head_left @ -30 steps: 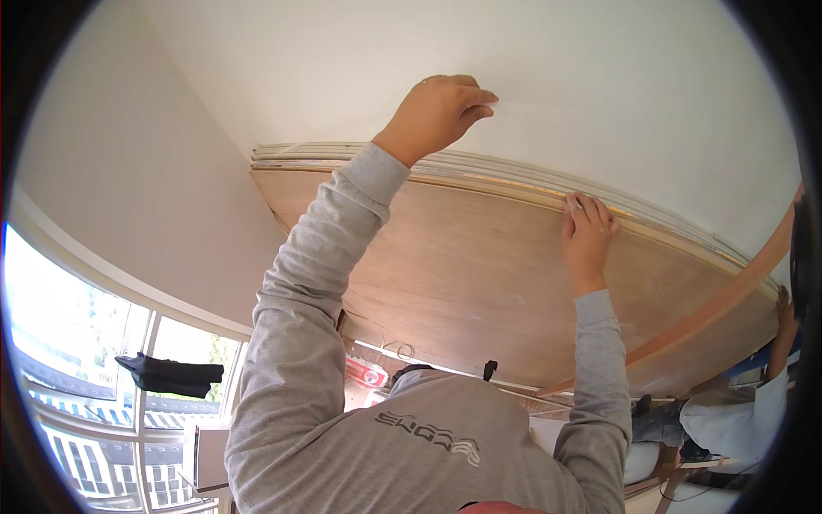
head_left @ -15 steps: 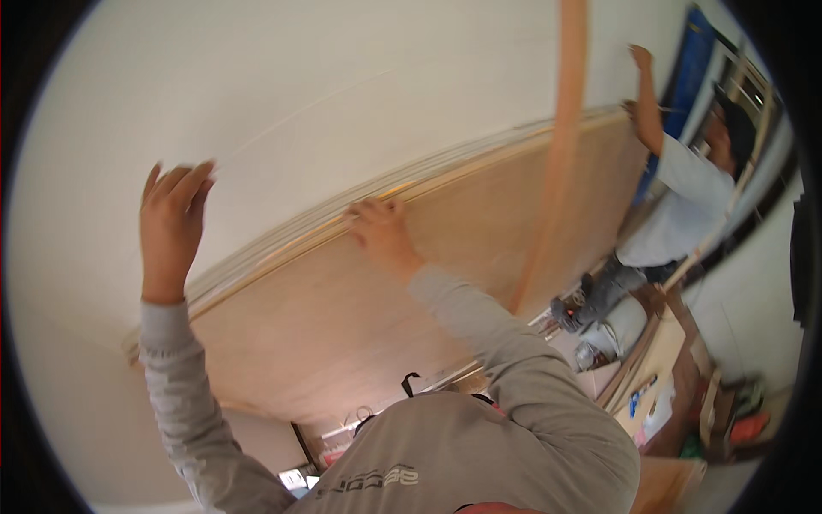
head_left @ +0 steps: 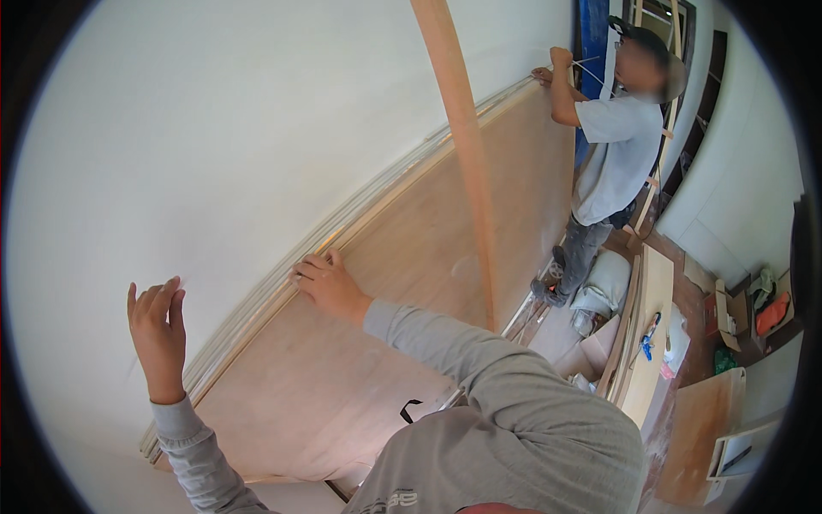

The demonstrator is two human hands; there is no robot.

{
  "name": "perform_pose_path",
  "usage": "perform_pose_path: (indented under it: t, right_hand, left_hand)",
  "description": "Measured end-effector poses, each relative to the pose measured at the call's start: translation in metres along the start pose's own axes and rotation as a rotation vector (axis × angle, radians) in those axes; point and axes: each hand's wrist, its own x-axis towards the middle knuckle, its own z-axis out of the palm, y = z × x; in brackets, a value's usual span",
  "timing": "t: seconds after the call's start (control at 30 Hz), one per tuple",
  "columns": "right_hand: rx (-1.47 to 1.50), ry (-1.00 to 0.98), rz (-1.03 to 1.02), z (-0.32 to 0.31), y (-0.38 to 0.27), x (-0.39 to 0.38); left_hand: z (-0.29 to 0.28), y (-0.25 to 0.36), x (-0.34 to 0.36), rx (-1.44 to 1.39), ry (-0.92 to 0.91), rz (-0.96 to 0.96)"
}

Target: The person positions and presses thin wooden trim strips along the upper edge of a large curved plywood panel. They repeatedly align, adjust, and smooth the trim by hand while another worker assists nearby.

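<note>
My left hand (head_left: 157,334) is raised in front of the white wall, thumb and fingers pinched together. The thin string that ran from these fingertips a moment ago can hardly be made out now. Farther along, my right hand (head_left: 330,287) grips the top edge of a plywood panel (head_left: 377,334), its fingers curled over the edge. The long, wide panel leans against the wall, with several thin pale sheets or strips (head_left: 295,261) behind its upper edge.
At the panel's far end, a co-worker (head_left: 612,146) has both hands near its top corner. A wooden strip (head_left: 462,120) slants up across the panel. To the right lie a filled sack (head_left: 606,278), boards (head_left: 658,295) with a blue-handled tool (head_left: 648,343), and a brown board (head_left: 702,428).
My view has turned to the right, so both my hands and the panel sit lower and farther left. The co-worker's raised hand has come down beside the other one.
</note>
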Motion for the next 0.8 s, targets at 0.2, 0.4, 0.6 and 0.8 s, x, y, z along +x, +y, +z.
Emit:
perform_pose_path:
  t: [0.2,0.4,0.6,0.8]
  right_hand:
    - [0.018,-0.019,0.015,0.003,-0.002,-0.002]
    - [0.019,-0.017,0.029,-0.002,-0.010,-0.001]
    - [0.041,0.004,0.034,0.001,0.002,0.004]
    - [0.013,0.010,0.032,-0.007,-0.017,0.004]
  left_hand:
    - [0.000,-0.010,-0.016,-0.007,0.015,-0.018]
    - [-0.009,-0.026,-0.035,0.024,-0.068,-0.087]
    - [-0.007,-0.031,-0.049,0.182,0.029,-0.143]
    - [-0.060,-0.050,-0.085,0.283,0.445,-0.068]
